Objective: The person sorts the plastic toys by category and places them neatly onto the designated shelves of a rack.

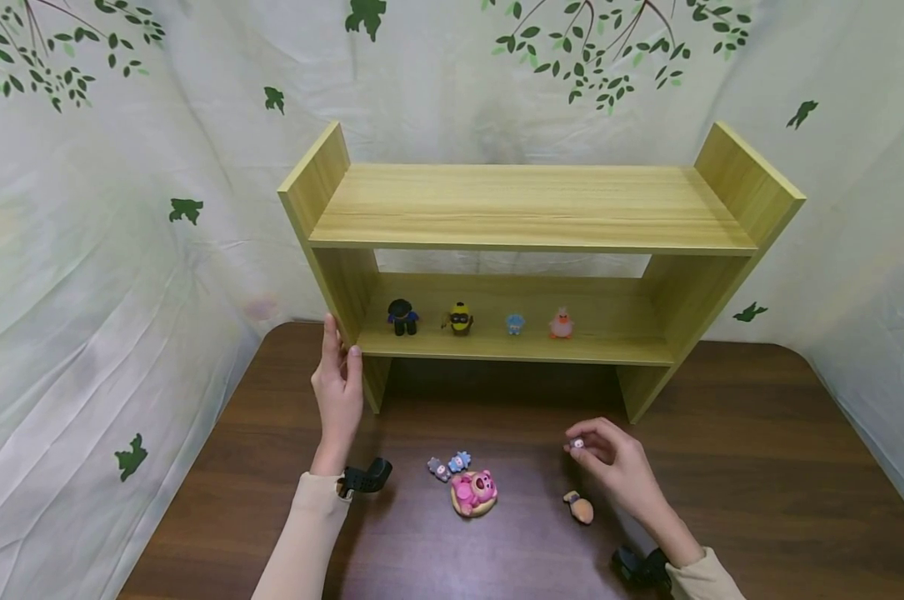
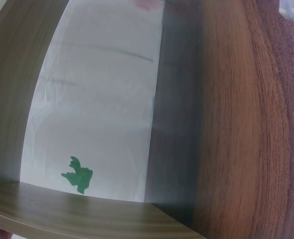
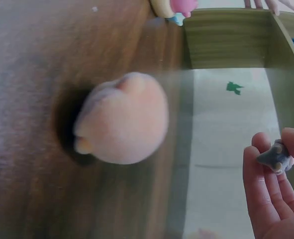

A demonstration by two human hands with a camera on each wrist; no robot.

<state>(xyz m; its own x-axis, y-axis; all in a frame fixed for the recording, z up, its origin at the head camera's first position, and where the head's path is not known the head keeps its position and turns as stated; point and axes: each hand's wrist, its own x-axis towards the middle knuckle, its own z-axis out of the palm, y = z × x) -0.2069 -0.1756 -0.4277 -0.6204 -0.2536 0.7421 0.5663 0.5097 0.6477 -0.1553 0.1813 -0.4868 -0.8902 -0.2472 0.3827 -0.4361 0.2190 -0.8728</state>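
1. White leaf-printed cloth (image 1: pixel 212 92) hung behind a dark-brown wooden table (image 1: pixel 759 433) bearing one pale-yellow wooden shelf (image 1: pixel 534 204).
2. One small grey figurine (image 3: pixel 276 157) was pinched in the right hand (image 1: pixel 612 467), before the shelf; the left hand (image 1: pixel 339 400), fingers extended, rested against the shelf's side.
3. Picking up seemed the step in hand; the next move likely called for a steady, careful reach.
4. Lower board (image 1: pixel 609 342): four coloured figurines (image 1: pixel 461 319). Table: one pink bear (image 1: pixel 472 493), one peach figurine (image 1: pixel 581 507), two grey-blue figurines (image 1: pixel 439 469).

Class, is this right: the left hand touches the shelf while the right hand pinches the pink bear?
Not the bear: the right wrist view shows the right hand pinching a small grey figure. The left hand does touch the shelf.
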